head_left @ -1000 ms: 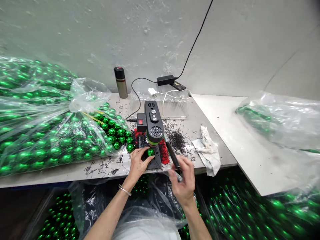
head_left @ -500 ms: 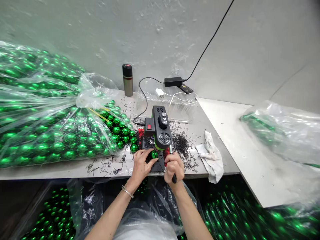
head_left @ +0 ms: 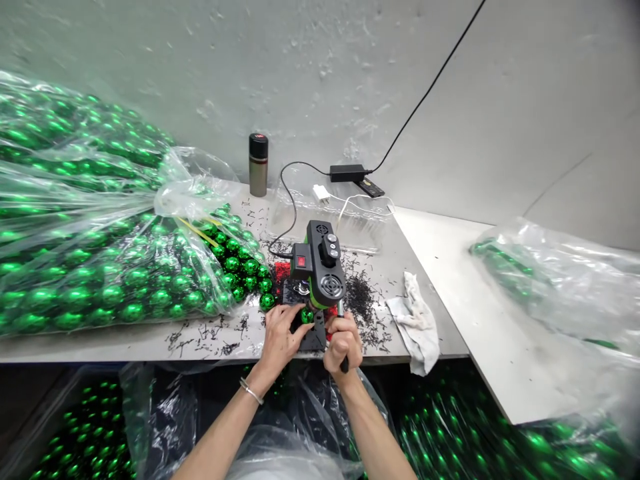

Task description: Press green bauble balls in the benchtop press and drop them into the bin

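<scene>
A black and green machine (head_left: 325,267) with a red switch stands near the table's front edge. Under its front end, a shiny green ball (head_left: 307,315) is pinched between the thumb and fingers of my left hand (head_left: 284,333), which wears a bracelet. My right hand (head_left: 344,343) is wrapped round a black-ended metal lever (head_left: 341,309) at the machine's right side. Below the ball lies a dark base plate (head_left: 314,339). More green balls (head_left: 250,267) spill from the mouth of a plastic bag just left of the machine.
A big clear bag of green balls (head_left: 100,287) covers the left. Behind the machine are a bottle (head_left: 259,167), a power adapter (head_left: 347,173) and a clear plastic tray (head_left: 363,233). Small black bits (head_left: 361,293) and a white cloth (head_left: 417,323) lie right; another bag (head_left: 560,287) is beyond.
The camera view has shifted slightly. Both hands keep their places, the left on the ball and the right on the lever.
</scene>
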`<state>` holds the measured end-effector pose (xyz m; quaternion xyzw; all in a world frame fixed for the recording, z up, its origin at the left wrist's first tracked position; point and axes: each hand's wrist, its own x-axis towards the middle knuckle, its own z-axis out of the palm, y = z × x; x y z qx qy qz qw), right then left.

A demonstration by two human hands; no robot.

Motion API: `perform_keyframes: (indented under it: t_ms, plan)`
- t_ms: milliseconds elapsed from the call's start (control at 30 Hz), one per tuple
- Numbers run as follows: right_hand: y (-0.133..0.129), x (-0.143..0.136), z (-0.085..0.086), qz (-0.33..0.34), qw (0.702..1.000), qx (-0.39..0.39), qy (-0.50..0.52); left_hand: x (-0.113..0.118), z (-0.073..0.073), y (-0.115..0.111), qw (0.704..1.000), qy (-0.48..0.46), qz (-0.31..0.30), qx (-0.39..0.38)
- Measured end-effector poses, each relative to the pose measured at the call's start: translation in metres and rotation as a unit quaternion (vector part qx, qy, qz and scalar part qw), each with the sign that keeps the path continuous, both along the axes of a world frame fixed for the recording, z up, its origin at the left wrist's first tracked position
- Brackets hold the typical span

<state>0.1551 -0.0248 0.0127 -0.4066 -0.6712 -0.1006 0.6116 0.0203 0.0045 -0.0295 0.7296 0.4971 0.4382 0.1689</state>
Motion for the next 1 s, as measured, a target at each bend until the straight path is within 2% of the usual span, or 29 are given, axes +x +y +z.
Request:
perform_keyframes:
  t_ms: [133, 233, 300, 400, 467, 533, 633, 733, 800, 900, 1000]
  plan:
    - [0.001, 0.003, 0.004, 0.012, 0.998, 0.009, -0.053, 0.000, -0.002, 0.000, 1.000, -0.007, -0.001, -0.003]
    - [0.000, 0.003, 0.015, 0.011, 0.998, 0.006, -0.062, 0.001, -0.003, 0.002, 1.000, -0.015, 0.000, -0.007]
    - [-0.001, 0.001, 0.030, 0.019, 0.999, -0.003, -0.033, 0.002, -0.002, 0.004, 1.000, -0.018, 0.002, -0.004]
    - [-0.002, -0.002, 0.061, 0.032, 0.998, -0.036, 0.046, 0.001, 0.001, 0.002, 1.000, -0.029, 0.006, 0.010]
    - [-0.002, -0.004, 0.079, 0.028, 0.994, -0.068, 0.075, -0.004, 0.004, -0.007, 0.999, -0.040, -0.001, 0.025]
    - [-0.002, -0.006, 0.090, 0.022, 0.992, -0.086, 0.087, -0.013, 0.004, -0.027, 0.998, -0.037, -0.032, 0.042]
    - [-0.002, -0.009, 0.090, 0.018, 0.991, -0.084, 0.098, -0.035, -0.001, -0.062, 0.994, 0.003, -0.095, 0.062]
    - [-0.003, -0.011, 0.079, 0.017, 0.990, -0.078, 0.112, -0.057, -0.002, -0.076, 0.992, 0.031, -0.095, 0.082]
    - [-0.004, -0.012, 0.075, 0.019, 0.990, -0.075, 0.117, -0.067, 0.002, -0.066, 0.995, 0.031, -0.041, 0.090]
    - [-0.004, -0.012, 0.073, 0.019, 0.990, -0.078, 0.116, -0.071, 0.012, -0.029, 0.995, 0.036, 0.070, 0.064]
    - [-0.004, -0.011, 0.072, 0.019, 0.990, -0.078, 0.113, -0.064, 0.017, 0.007, 0.992, 0.072, 0.097, 0.027]
